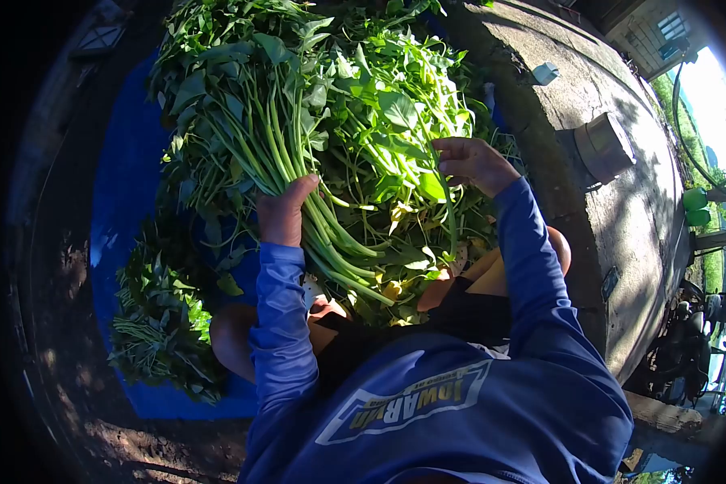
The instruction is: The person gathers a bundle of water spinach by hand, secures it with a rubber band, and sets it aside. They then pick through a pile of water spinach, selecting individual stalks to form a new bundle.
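Observation:
A thick bundle of long green stems (276, 145) with leafy tops is gripped by my left hand (284, 211), its thumb across the stems. The cut ends fan out toward my knees, and the leaves point away from me. To the right, my right hand (473, 164) pinches a single leafy stem (448, 214) between thumb and fingers; it hangs down from the hand. Between and beyond both hands lies a big heap of loose leafy greens (379, 121), brightly sunlit on its right side. A few yellow leaves (399, 212) show among them.
A blue tarp (125, 202) lies under the greens. A smaller pile of bundled greens (157, 331) rests on it at the lower left. At the right are a concrete ledge (573, 89), a round container (605, 148) and a small pale block (545, 73). Motorcycles (686, 347) stand beyond.

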